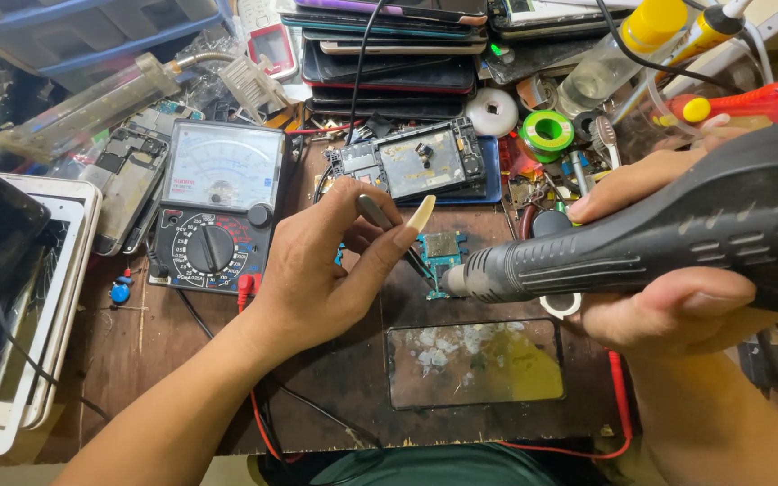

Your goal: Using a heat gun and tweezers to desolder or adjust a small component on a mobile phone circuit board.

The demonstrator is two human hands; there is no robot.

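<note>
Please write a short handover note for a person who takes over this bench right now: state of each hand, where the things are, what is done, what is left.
Left hand: holds tweezers, tips down at the small circuit board.
Right hand: grips the black hot-air handle, nozzle close to that board.
Board lies on the wooden bench, in front of the opened phone frame. The analog multimeter is left of it, a glass panel nearer the person.
Done: board is out of the phone and under the nozzle.
Left: work on the board looks unfinished; the board is not back in the frame.
</note>
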